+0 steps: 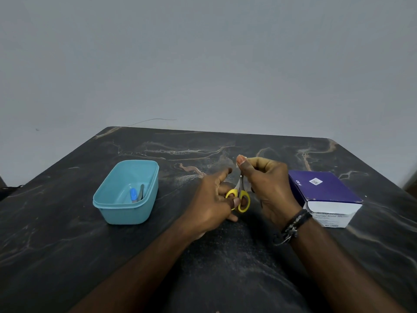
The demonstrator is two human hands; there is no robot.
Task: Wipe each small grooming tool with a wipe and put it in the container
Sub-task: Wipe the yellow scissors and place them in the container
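Note:
Small scissors with yellow handles (242, 199) are held upright above the middle of the table. My left hand (212, 202) grips them by the handle loops. My right hand (266, 184) pinches a small white wipe (238, 162) around the blade tips, which are hidden under its thumb and fingers. To the left stands an open light blue container (108, 199). Inside it lie a blue-handled tool (133, 194) and a slim metal tool (141, 192).
A purple and white box of alcohol swabs (327, 195) lies at the right, close to my right wrist. The dark marbled table (67, 256) runs back to a grey wall. A dark thing shows at the far left edge.

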